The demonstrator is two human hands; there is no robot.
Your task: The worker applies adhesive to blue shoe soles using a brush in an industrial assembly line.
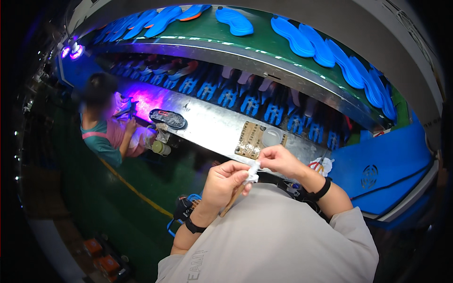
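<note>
Head view. My left hand (225, 184) is gripping a small white piece (253, 174) between thumb and fingers, and a brown stick-like piece (232, 202) is slanting down from the same grip. Whether the two are joined I am not able to tell; my fingers are covering the place. My right hand (279, 160) is pinching the upper end of the white piece, fingers nearly closed. The white piece is sitting between both hands, in front of my grey shirt (283, 231), near the close edge of the table (207, 118).

Risks, as I am judging them. Both grips are covering little of the white piece; if one is slipping while the other is pulling, it could be dropping off the table edge. If it is soft, hard tugging could be tearing it or twisting it loose from the stick. A clear round container (272, 137) is standing on a brown printed cardboard piece (250, 139) just beyond my right hand; a sudden release could be sending my knuckles into it. Red-handled scissors (322, 165) are lying near my right forearm, so an outward swing could be catching them.
</note>
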